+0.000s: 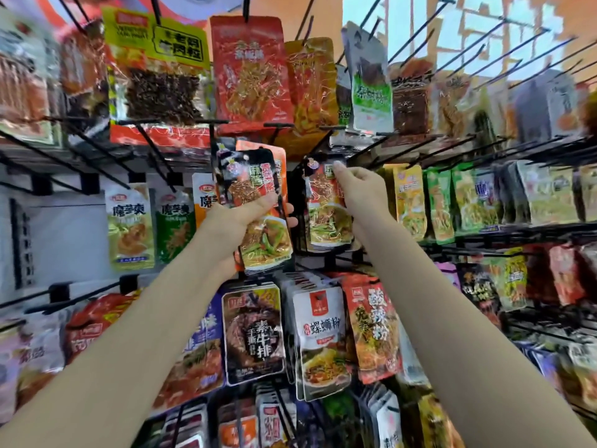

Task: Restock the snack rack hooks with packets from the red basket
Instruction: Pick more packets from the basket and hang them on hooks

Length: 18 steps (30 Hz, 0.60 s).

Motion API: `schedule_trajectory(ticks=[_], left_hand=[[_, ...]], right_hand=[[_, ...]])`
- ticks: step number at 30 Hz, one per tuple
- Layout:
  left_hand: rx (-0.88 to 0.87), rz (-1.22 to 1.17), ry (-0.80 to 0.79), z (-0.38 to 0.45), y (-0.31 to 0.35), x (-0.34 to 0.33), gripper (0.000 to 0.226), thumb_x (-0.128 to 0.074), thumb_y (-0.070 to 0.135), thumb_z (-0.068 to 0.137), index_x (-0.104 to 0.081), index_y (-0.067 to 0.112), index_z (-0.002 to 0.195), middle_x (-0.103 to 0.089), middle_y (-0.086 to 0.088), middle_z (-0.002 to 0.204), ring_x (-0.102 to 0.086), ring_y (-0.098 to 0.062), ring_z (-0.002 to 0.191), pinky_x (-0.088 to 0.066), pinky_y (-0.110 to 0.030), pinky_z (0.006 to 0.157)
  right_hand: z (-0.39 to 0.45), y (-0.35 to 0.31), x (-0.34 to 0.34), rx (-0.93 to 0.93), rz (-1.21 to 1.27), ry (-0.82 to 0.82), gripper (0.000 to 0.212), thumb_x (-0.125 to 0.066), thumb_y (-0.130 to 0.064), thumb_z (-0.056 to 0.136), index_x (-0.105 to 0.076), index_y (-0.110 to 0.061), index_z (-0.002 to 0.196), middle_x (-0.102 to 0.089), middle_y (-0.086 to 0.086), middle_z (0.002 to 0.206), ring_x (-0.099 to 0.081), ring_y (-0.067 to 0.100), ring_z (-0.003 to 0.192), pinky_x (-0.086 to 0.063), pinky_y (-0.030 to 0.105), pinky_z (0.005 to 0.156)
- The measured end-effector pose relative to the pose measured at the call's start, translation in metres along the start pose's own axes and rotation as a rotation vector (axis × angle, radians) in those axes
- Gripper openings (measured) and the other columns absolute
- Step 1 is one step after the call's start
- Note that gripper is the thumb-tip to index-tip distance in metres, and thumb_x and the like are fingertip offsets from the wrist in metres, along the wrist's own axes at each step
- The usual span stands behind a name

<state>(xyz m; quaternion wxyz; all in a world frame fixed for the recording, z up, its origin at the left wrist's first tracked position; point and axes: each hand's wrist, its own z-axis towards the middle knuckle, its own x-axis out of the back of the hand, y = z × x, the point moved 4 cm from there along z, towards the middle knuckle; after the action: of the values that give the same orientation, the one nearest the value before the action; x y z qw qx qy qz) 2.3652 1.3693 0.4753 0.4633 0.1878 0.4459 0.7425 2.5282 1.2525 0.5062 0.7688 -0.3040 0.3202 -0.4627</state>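
My left hand (237,218) grips a small stack of orange-and-black snack packets (258,215), held upright in front of the rack's middle. My right hand (358,185) pinches the top of one matching packet (326,215) just to the right, up against the rack where a black hook (339,132) sticks out above it. Whether that packet's hole sits on a hook is hidden by my fingers. The red basket is out of view.
The rack is crowded with hanging packets: red and yellow ones (252,69) above, green and yellow ones (129,224) at left, black and white ones (319,331) below. Bare black hooks (452,46) jut out at upper right and at left (80,176).
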Motion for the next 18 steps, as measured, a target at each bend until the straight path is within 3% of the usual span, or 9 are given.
schedule_trajectory(ticks=[4, 7, 9, 11, 14, 18], left_hand=[[0.017, 0.011, 0.016, 0.007, -0.006, 0.002, 0.009, -0.068, 0.012, 0.093, -0.075, 0.006, 0.091, -0.078, -0.014, 0.085, -0.076, -0.025, 0.069, -0.064, -0.041, 0.066], [0.037, 0.024, 0.022, 0.009, -0.012, 0.003, 0.011, -0.071, 0.014, 0.091, -0.077, 0.005, 0.089, -0.077, -0.019, 0.092, -0.075, -0.028, 0.073, -0.062, -0.049, 0.076], [0.058, 0.04, 0.034, 0.009, -0.015, 0.005, 0.012, -0.074, 0.015, 0.089, -0.08, 0.005, 0.083, -0.077, -0.02, 0.092, -0.075, -0.029, 0.075, -0.06, -0.052, 0.081], [0.054, 0.06, 0.043, 0.008, -0.017, 0.003, 0.016, -0.079, 0.015, 0.083, -0.079, 0.004, 0.094, -0.078, -0.018, 0.094, -0.076, -0.029, 0.079, -0.06, -0.055, 0.085], [0.038, 0.149, 0.098, 0.005, -0.017, -0.001, 0.035, -0.089, 0.017, 0.073, -0.072, 0.004, 0.101, -0.079, -0.007, 0.087, -0.076, -0.018, 0.076, -0.06, -0.045, 0.085], [0.057, 0.149, 0.121, 0.002, -0.017, 0.0, 0.088, -0.098, 0.041, 0.044, -0.061, 0.006, 0.116, -0.075, -0.015, 0.109, -0.073, -0.032, 0.096, -0.056, -0.056, 0.093]], right_hand=[[0.011, 0.013, -0.002, -0.017, -0.031, -0.013, 0.036, -0.065, -0.035, 0.096, -0.05, -0.012, 0.073, -0.038, 0.002, 0.064, -0.039, 0.018, 0.062, -0.041, 0.026, 0.059], [0.008, 0.012, 0.005, 0.076, -0.079, 0.109, 0.023, -0.071, -0.031, 0.091, -0.057, -0.013, 0.096, -0.055, 0.001, 0.083, -0.052, 0.012, 0.068, -0.042, 0.024, 0.06], [-0.003, 0.004, 0.008, 0.222, -0.105, 0.145, 0.019, -0.069, -0.029, 0.092, -0.06, -0.013, 0.096, -0.055, -0.002, 0.08, -0.05, 0.006, 0.065, -0.04, 0.021, 0.06], [-0.018, -0.003, -0.001, 0.297, -0.115, -0.005, 0.026, -0.067, -0.034, 0.094, -0.065, -0.009, 0.086, -0.057, -0.006, 0.069, -0.05, 0.003, 0.058, -0.041, 0.018, 0.058], [-0.04, -0.005, -0.023, 0.237, -0.077, -0.307, 0.034, -0.074, -0.04, 0.088, -0.065, -0.01, 0.076, -0.058, -0.008, 0.057, -0.053, 0.007, 0.051, -0.044, 0.021, 0.052], [-0.041, -0.001, -0.033, 0.241, -0.062, -0.34, 0.036, -0.079, -0.033, 0.085, -0.055, -0.014, 0.067, -0.051, -0.004, 0.057, -0.047, 0.013, 0.055, -0.04, 0.031, 0.057]])
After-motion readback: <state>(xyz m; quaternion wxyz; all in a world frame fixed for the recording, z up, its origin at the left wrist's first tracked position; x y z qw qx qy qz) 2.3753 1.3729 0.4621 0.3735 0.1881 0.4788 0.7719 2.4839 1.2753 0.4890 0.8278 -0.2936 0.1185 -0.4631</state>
